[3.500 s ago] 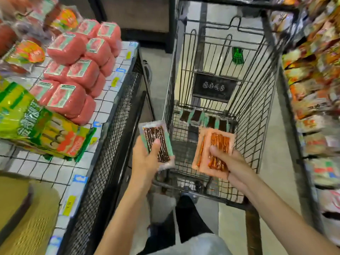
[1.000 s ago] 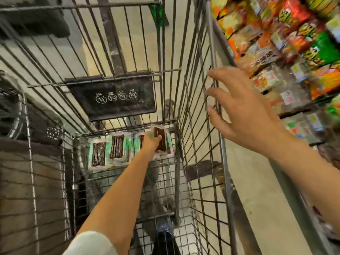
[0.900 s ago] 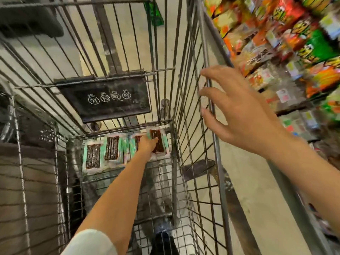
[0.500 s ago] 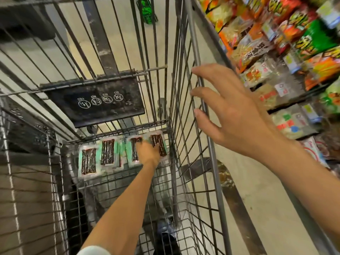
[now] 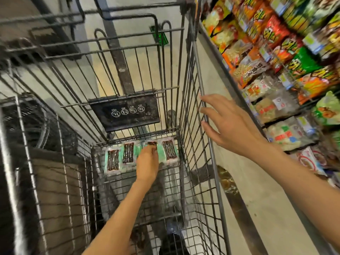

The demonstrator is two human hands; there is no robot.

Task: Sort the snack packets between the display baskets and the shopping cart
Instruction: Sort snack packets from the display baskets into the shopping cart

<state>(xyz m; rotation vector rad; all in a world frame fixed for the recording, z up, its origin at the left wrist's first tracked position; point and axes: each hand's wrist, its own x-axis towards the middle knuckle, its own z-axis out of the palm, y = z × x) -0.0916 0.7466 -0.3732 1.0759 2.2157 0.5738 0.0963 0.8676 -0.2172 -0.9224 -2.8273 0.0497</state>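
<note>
At the far end of the shopping cart [image 5: 196, 67], left grip [image 5: 148, 162] laid straight-fingered on the third snack packet [image 5: 152, 143], long axis 12-to-6; right grip [image 5: 233, 129] spread empty at 2 o'clock, farther.

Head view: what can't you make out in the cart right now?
Third green packet, head view: mostly covered by the left hand; grip unclear.
Shelf snack bags, head view: blurred, labels unreadable.
Cart placard icons, head view: too small.
</note>
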